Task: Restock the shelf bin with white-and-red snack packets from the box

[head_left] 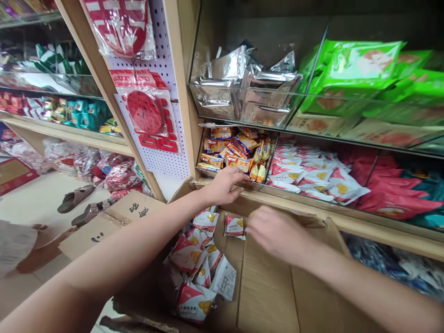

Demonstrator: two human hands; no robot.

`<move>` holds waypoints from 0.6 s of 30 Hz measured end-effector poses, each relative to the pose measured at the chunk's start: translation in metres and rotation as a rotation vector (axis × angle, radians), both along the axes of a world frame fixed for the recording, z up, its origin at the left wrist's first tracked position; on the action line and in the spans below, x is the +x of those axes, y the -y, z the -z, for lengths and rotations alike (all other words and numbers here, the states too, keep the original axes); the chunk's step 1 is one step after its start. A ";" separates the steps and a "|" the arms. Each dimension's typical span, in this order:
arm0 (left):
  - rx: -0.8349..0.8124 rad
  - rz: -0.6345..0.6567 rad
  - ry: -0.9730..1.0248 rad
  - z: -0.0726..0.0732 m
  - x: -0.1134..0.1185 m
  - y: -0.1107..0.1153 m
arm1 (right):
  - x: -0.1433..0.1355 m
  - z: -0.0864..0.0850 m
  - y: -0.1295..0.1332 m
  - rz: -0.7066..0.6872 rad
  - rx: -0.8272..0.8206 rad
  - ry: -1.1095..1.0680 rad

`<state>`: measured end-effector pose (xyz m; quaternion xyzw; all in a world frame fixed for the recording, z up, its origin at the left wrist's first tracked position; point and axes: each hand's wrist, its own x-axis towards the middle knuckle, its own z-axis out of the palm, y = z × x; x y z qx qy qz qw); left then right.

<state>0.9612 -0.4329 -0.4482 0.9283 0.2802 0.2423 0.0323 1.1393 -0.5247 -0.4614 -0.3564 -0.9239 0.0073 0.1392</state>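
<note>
My left hand reaches over the far edge of a cardboard box. Its fingers are stretched out and apart at the front lip of a shelf compartment, close to small orange-and-yellow wrapped snacks, with nothing visible in them. My right hand is above the box, smeared by motion, so its grip does not show. Just left of its fingertips is a white-and-red snack packet, sharp while the hand is blurred. More white-and-red packets lie heaped in the box's left side. Similar packets fill the compartment right of the orange snacks.
Silver pouches and green packs fill the upper shelf. Pink packets sit at the lower right. Red decorations hang on a pegboard. A box flap sticks out left, near sandals on the floor.
</note>
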 end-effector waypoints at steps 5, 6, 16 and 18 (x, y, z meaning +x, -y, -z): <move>0.006 0.004 0.048 0.001 -0.004 0.002 | -0.048 0.056 -0.026 0.119 -0.332 0.094; 0.007 0.004 0.056 0.001 -0.005 0.002 | -0.052 0.061 -0.033 0.142 -0.355 0.096; -0.184 0.013 0.372 -0.002 -0.011 0.009 | -0.022 0.026 -0.024 0.324 -0.458 -0.259; -0.387 0.018 0.497 -0.003 -0.008 0.017 | -0.006 0.006 -0.018 0.318 -0.555 -0.617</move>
